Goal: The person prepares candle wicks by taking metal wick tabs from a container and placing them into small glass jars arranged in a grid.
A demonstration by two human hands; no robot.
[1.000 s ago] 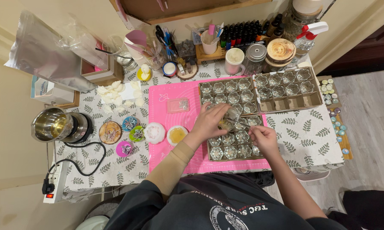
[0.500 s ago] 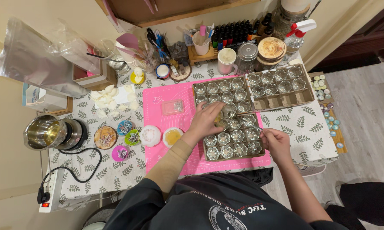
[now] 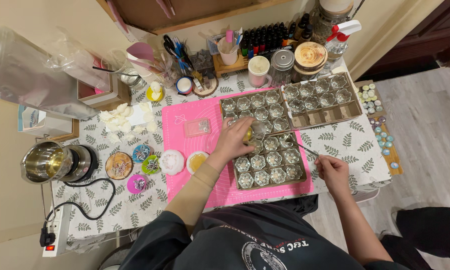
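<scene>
Moved: right hand has drawn back off the tray; pinches a thin tool
Left hand: curled round a small glass cup over the tray

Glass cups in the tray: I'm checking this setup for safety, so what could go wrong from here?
The left hand holds a glass cup tilted above the cardboard tray; it might slip onto neighbouring cups. The right hand holds a thin metal tool that could knock them. The steel pot sits near the table edge.
</scene>
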